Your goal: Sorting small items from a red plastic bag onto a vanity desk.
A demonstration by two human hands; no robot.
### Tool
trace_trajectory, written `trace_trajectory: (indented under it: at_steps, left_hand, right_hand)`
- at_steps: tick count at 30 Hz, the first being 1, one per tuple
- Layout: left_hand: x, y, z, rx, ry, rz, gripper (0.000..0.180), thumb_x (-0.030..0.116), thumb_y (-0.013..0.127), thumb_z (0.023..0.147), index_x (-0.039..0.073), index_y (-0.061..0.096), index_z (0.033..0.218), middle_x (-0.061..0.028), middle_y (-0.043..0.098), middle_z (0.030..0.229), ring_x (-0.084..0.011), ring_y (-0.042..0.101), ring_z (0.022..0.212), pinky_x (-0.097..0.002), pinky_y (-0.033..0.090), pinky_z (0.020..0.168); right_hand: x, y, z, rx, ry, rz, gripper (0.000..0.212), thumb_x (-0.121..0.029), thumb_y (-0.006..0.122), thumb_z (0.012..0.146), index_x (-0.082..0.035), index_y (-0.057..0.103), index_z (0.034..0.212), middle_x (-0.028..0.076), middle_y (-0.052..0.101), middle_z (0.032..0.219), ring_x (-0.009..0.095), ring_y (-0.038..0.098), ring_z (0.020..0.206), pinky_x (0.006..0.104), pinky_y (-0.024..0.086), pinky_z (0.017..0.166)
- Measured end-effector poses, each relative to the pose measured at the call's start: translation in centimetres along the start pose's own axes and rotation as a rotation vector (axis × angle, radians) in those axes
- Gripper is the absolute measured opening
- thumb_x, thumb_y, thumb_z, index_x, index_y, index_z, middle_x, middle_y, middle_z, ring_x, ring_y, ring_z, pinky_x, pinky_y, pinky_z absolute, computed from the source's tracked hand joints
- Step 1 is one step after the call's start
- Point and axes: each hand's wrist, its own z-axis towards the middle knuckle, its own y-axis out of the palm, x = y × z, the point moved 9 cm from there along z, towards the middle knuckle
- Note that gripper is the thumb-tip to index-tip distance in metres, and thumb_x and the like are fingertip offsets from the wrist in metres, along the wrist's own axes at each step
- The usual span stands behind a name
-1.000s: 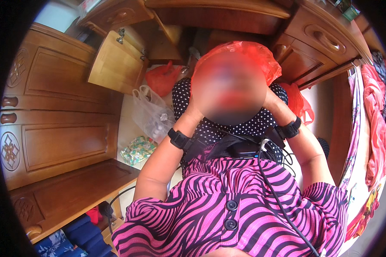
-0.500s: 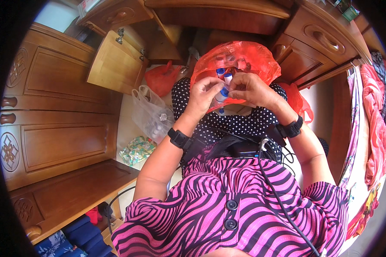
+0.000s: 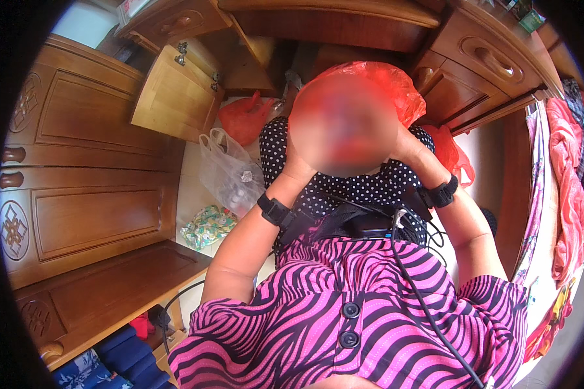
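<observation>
A thin red plastic bag (image 3: 407, 93) rests on my lap, over dark trousers (image 3: 274, 139) with white dots. My left hand (image 3: 298, 161) reaches to its near left side, and my right hand (image 3: 405, 145) comes in from the right. A round blurred patch covers the fingers of both hands and the middle of the bag. What they hold or touch is hidden, and so are the bag's contents. Black bands sit around both wrists.
An open cabinet door (image 3: 175, 94) stands at the far left. Another red bag (image 3: 245, 120), a clear plastic bag (image 3: 230, 172) and a patterned cloth (image 3: 209, 227) lie on the floor to my left. Wooden drawers (image 3: 490, 61) rise at the far right. A black cable (image 3: 412, 285) crosses my shirt.
Half a second ago my fingertips met over white-and-blue cylindrical items in the bag; blur now hides them. My forearms and the bag's visible edge have hardly moved.
</observation>
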Motion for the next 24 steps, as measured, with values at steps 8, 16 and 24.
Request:
trace_trajectory:
  at_steps: [8,16,24]
  left_hand:
    - [2.0,0.8,-0.3,-0.036,0.095,0.044,0.011,0.007,0.065,0.090,-0.003,0.068,0.088,-0.0056,0.065,0.085,-0.0110,0.060,0.077,-0.0247,0.048,0.070]
    - [2.3,0.1,-0.3,0.007,0.162,0.062,0.007,0.006,0.066,0.086,0.000,0.068,0.089,-0.0091,0.064,0.083,-0.0179,0.062,0.081,-0.0298,0.048,0.073]
    - [2.4,0.7,-0.1,-0.018,0.219,0.210,0.007,0.006,0.059,0.091,0.000,0.058,0.088,-0.0079,0.059,0.083,-0.0163,0.058,0.073,-0.0284,0.047,0.069]
  right_hand:
    - [0.4,0.1,0.2,0.039,-0.107,0.006,0.019,-0.008,0.071,0.078,0.002,0.065,0.093,0.013,0.065,0.088,0.021,0.065,0.083,0.0338,0.051,0.075]
    - [1.2,0.6,0.4,-0.051,0.048,-0.090,0.009,-0.005,0.070,0.084,0.003,0.066,0.088,0.006,0.062,0.085,0.014,0.060,0.079,0.0295,0.050,0.071]
    - [0.4,0.7,0.5,0.000,0.014,-0.026,0.011,-0.006,0.067,0.081,0.002,0.065,0.088,0.009,0.064,0.080,0.016,0.063,0.077,0.0322,0.052,0.071]
